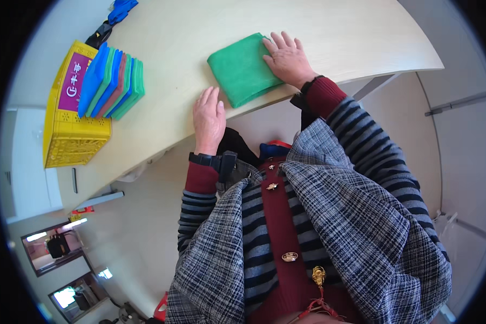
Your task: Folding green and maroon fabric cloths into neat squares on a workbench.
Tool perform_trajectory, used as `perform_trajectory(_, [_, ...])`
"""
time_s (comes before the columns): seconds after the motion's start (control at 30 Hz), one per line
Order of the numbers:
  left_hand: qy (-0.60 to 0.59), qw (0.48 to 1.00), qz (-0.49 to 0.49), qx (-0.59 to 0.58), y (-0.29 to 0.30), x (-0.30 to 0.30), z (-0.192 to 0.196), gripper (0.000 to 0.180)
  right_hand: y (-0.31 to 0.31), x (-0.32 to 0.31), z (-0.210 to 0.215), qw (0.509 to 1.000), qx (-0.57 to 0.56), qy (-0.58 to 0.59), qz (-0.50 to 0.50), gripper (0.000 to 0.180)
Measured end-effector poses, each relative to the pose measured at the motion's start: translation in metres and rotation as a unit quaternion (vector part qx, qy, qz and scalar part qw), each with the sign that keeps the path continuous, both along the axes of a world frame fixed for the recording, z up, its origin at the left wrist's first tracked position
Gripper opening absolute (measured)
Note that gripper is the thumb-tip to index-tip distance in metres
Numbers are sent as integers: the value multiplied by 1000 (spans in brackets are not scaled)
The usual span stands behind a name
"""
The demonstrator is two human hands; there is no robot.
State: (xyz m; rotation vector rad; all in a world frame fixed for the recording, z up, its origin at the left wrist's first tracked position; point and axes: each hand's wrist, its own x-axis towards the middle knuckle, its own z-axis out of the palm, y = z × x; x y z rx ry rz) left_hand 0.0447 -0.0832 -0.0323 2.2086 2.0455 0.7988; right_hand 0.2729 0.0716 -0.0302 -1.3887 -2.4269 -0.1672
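Surface: pale wood-grain table (329,38) with a curved near edge, seen from above; grey floor below it, and the person's checked jacket and striped sleeves fill the lower frame. Right hand (287,58): flat, palm down, fingers stretched out and slightly spread, pressing on the right part of a folded green cloth (242,70); nothing gripped, just resting contact. Left hand (209,119): also flat and open, fingers together and pointing away from the body, lying on bare table at the near edge, just beside the cloth's lower left corner; whether a fingertip touches the cloth cannot be told. Both wrists carry dark bands. The green cloth lies as a neat, roughly square fold, tilted relative to the table edge, near that edge and between the two hands. Further out to the left: a stack of folded cloths (111,82), blue, green and one dull pink, standing on edge and leaning, well apart from the hands. It rests against a yellow plastic crate (73,137) with a perforated wall, at the table's left end. The crate bears a rectangular purple label (74,81) with pale lettering. At the far edge, top left, a blue object with a black part (115,16), too small to identify.
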Motion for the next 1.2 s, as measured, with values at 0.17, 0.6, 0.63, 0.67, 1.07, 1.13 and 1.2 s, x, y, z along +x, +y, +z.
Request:
perform_trajectory(0.17, [-34, 996, 20, 83, -21, 17, 0, 50, -20, -24, 4, 993, 13, 57, 100, 57])
perform_trajectory(0.6, [32, 989, 89, 118, -38, 11, -8, 36, -75, -46, 8, 948, -52, 41, 313, 67])
perform_trajectory(0.63, [27, 988, 97, 119, -40, 11, -8, 36, -78, -46, 7, 950, -47, 42, 307, 68])
perform_trajectory(0.67, [38, 988, 92, 116, -41, 9, -8, 34, -80, -49, 6, 952, -42, 46, 299, 68])
perform_trajectory(1.07, [108, 984, 129, 55, -32, 8, -14, 33, -73, -41, -14, 972, 16, 90, 217, 64])
perform_trajectory(1.13, [117, 982, 148, 25, -28, 8, -10, 32, -75, -42, -13, 972, 21, 98, 214, 63])
perform_trajectory(1.2, [114, 982, 147, 24, -26, 5, -6, 31, -76, -43, -9, 975, 5, 80, 205, 58])
